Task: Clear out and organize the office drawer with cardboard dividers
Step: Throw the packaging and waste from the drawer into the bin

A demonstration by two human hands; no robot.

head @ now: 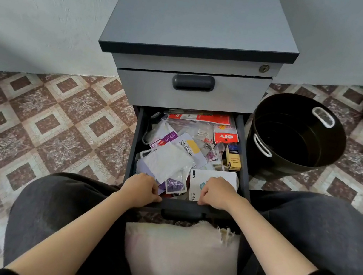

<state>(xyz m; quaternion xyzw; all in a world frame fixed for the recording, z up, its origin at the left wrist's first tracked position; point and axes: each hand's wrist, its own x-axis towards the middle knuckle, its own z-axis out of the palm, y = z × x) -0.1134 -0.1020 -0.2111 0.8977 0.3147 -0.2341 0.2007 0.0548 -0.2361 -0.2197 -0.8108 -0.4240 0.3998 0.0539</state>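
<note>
Drawer (245, 163) pulled out at bottom of grey cabinet (203, 20), crammed w/ packets & cards. Left hand (142, 189) & right hand (218, 193) both curled over drawer's front edge, gripping it, fingers inside. Readable: "DIY" on white card (215, 173) just behind front edge, right side; "DIY" on red pack (226, 137) toward drawer's back. Purple labels only partly legible. Black bin (296, 138) just right of drawer; patterned floor (44, 125) to its left; cushion (178, 258) in front.

Behind the grey laminate pedestal cabinet (203, 20) rises a pale grey plastered wall (41, 3). Brown-and-cream diamond-patterned floor tiles (32, 123) surround it, and a round black plastic bin (296, 138) stands just right.
</note>
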